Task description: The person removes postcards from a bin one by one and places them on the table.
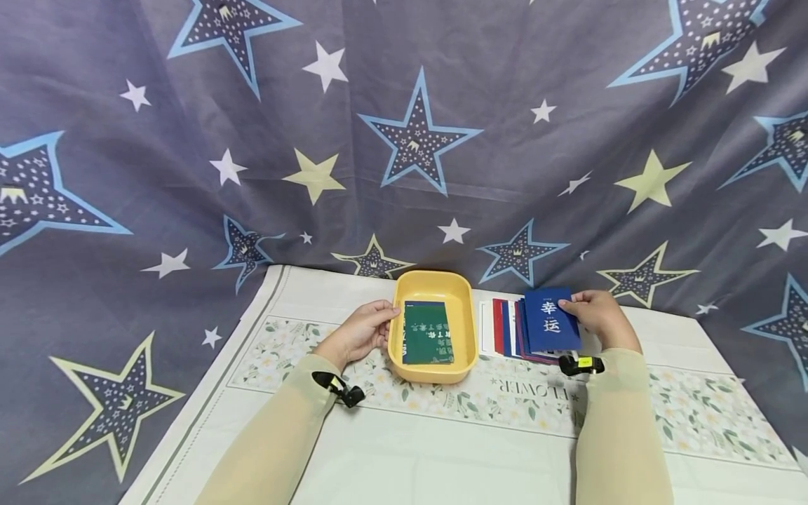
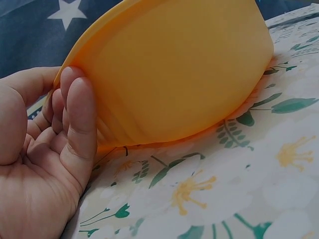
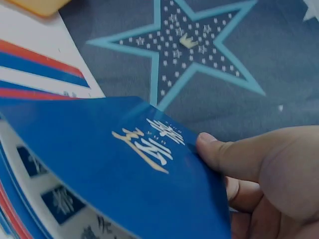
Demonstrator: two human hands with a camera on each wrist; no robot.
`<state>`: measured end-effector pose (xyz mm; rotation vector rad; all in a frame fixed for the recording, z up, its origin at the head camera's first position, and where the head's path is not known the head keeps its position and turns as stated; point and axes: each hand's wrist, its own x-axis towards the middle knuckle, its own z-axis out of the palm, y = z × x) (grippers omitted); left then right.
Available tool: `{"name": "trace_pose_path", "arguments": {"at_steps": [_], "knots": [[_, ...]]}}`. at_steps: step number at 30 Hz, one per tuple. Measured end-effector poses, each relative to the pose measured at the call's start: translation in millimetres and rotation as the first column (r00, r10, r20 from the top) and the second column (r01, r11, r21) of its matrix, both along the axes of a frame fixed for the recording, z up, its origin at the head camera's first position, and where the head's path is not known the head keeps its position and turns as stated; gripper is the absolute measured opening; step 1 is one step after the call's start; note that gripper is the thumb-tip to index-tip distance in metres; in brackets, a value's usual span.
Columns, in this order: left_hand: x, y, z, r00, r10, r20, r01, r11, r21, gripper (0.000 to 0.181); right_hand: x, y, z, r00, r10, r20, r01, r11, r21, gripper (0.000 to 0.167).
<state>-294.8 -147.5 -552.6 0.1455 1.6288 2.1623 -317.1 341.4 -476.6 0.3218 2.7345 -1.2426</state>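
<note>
A yellow plastic tray (image 1: 467, 326) stands on the table, with a green card (image 1: 426, 337) over a darker blue one inside it. My left hand (image 1: 366, 328) pinches the tray's left rim between thumb and fingers, as the left wrist view also shows. To the right of the tray lies a fanned row of cards (image 1: 499, 326) in white, red and blue. My right hand (image 1: 596, 315) pinches a blue card (image 3: 114, 154) with white characters by its right edge. That card is tilted up over the cards beneath it.
A white tablecloth (image 1: 492, 466) with a printed flower band covers the table. Behind the table's back edge hangs a dark curtain (image 1: 379, 231) patterned with stars. Each wrist wears a black strap device (image 1: 341, 389).
</note>
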Motion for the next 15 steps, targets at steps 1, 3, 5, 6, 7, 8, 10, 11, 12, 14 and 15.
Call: {"name": "trace_pose_path", "arguments": {"at_steps": [1,3,5,6,7,8,10,11,12,14,15], "knots": [[0.2,0.1,0.2,1.0,0.0,0.0,0.0,1.0,0.0,0.018,-0.4,3,-2.2,1.0,-0.004,0.008,0.004,1.0,0.0,0.032],[0.4,0.5,0.3,1.0,-0.002,0.0,0.002,1.0,0.0,0.018,-1.5,7,-6.2,1.0,-0.016,0.024,0.016,1.0,-0.001,0.031],[0.8,0.4,0.9,1.0,-0.003,0.001,0.003,1.0,0.0,0.018,-2.1,9,-9.5,0.999,-0.029,0.041,0.029,1.0,-0.003,0.03],[1.0,0.4,1.3,1.0,-0.004,0.002,0.004,1.0,0.001,0.018,-2.1,10,-10.9,0.998,-0.033,0.048,0.033,0.999,-0.004,0.029],[1.0,0.5,1.4,1.0,-0.003,0.003,0.003,1.0,0.003,0.018,-2.0,10,-12.3,0.998,-0.039,0.056,0.039,0.999,-0.008,0.029],[1.1,0.5,1.5,1.0,-0.003,0.004,0.003,1.0,0.003,0.018,-2.0,9,-13.7,0.998,-0.042,0.056,0.042,0.999,-0.005,0.029],[1.3,0.1,2.0,1.0,-0.002,0.005,0.002,1.0,0.003,0.018,-1.7,8,-16.4,0.998,-0.037,0.054,0.036,0.999,0.013,0.028],[1.1,0.0,2.0,1.0,-0.002,0.006,0.002,1.0,0.004,0.018,-1.7,7,-17.6,0.998,-0.032,0.048,0.03,0.999,0.034,0.028],[0.9,-0.1,2.1,1.0,-0.003,0.007,0.003,1.0,0.005,0.018,-1.7,7,-18.6,0.999,-0.027,0.046,0.025,0.998,0.049,0.029],[0.8,-0.3,2.3,1.0,-0.005,0.009,0.005,1.0,0.006,0.018,-1.7,6,-20.5,0.999,-0.01,0.035,0.006,0.995,0.102,0.037],[0.7,-0.3,2.5,1.0,-0.007,0.009,0.007,1.0,0.007,0.018,-1.8,6,-21.4,0.999,0.0,0.034,-0.004,0.991,0.13,0.041]]}}
